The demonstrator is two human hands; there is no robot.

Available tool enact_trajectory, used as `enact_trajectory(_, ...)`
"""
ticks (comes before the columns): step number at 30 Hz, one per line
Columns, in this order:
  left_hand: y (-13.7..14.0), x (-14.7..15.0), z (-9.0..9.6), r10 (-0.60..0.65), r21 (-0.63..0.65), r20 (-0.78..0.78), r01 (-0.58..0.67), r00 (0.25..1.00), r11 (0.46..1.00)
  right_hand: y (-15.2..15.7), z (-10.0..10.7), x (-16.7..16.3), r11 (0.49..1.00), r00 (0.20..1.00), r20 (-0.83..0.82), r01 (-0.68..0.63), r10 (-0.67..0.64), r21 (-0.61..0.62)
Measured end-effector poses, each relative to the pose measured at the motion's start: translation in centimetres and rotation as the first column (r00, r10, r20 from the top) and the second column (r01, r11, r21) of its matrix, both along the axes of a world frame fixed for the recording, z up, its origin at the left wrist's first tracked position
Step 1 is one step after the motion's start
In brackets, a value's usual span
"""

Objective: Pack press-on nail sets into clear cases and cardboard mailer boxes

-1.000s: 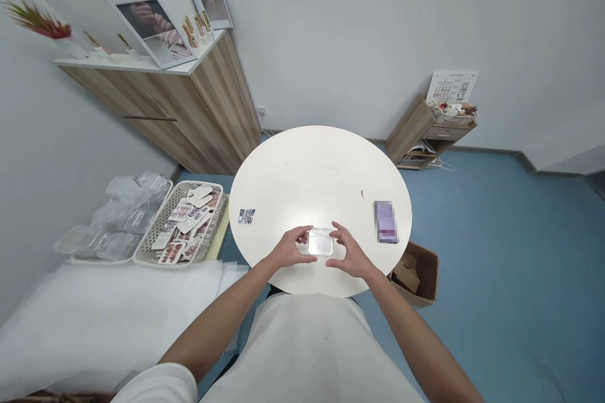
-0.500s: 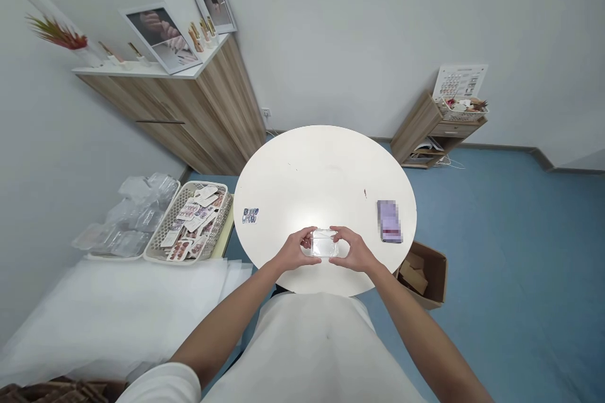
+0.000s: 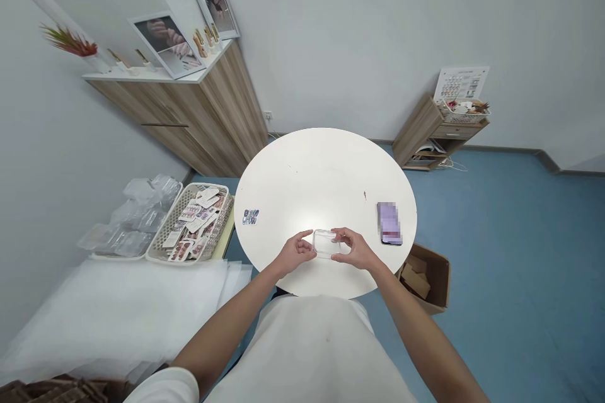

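Observation:
A small clear plastic box [image 3: 325,243] is held low over the near part of the round white table [image 3: 302,164]. My right hand [image 3: 355,250] grips its right end, with fingers at the far edge and thumb at the near edge. At the box's left end is my left hand [image 3: 295,254], its thumb and fingertips against the edge. Nothing shows inside the see-through box. A set of blue-purple press-on nails [image 3: 250,217] lies on the table's left side. Toward the right edge lies a purple stack of packages [image 3: 389,223], partly blurred out.
A white basket [image 3: 155,242] of nail sets stands at the left beside a pile of clear plastic boxes [image 3: 137,217]. White sheets [image 3: 118,308] lie nearer me. A cardboard box [image 3: 438,283] sits on the floor at right. Behind are a wooden cabinet [image 3: 189,119] and a small shelf unit [image 3: 416,132].
My left fingers have drawn back slightly to the box's left edge. My right hand keeps its hold at the other end. The view has shifted a little.

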State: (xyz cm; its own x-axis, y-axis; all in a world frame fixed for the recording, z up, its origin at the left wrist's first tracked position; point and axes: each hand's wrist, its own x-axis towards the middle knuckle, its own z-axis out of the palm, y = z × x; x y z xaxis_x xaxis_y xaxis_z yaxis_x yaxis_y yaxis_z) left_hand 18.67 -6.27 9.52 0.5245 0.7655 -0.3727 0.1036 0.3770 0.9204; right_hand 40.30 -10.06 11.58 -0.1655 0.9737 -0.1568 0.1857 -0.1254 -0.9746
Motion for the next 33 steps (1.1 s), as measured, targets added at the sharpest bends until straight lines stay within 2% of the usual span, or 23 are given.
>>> enact_trajectory(4,-0.3,0.1,-0.7,0.025,-0.033,0.003,-0.025,1.0,0.999,0.4,0.0,0.3,0.997,0.999,-0.034,0.027,-0.03,-0.072)
enact_trajectory(7,-0.7,0.2,-1.0,0.017,0.013,0.0,-0.017,1.0,1.0,1.2,-0.3,0.1,0.984,0.983,-0.105,0.137,-0.149,-0.11)
enact_trajectory(11,-1.4,0.3,-1.5,-0.003,0.07,0.012,0.002,1.0,0.998,2.1,-1.6,-0.8,0.938,0.936,-0.133,0.302,-0.326,-0.171)
enact_trajectory(16,-2.2,0.4,-2.1,-0.027,0.114,0.015,0.025,1.0,0.993,2.3,-2.9,-2.0,0.898,0.918,-0.156,0.302,-0.364,-0.32)
enact_trajectory(21,-2.1,0.2,-2.8,0.01,0.114,-0.008,-0.009,1.0,0.993,2.0,-3.8,-1.8,0.875,0.896,-0.169,0.334,-0.41,-0.352)
enact_trajectory(27,-2.0,0.2,-4.3,0.124,0.033,-0.035,-0.123,0.992,0.992,-1.5,-5.8,-2.0,0.833,0.862,-0.098,0.442,-0.497,-0.332)
enact_trajectory(29,-2.2,0.4,-5.1,0.154,-0.007,-0.044,-0.155,0.987,0.988,-3.2,-6.5,-2.5,0.835,0.878,-0.05,0.433,-0.476,-0.34)
enact_trajectory(33,-2.8,0.5,-6.9,0.193,-0.047,-0.102,-0.198,0.976,0.979,-5.2,-7.6,-3.8,0.87,0.925,0.008,0.359,-0.379,-0.337)
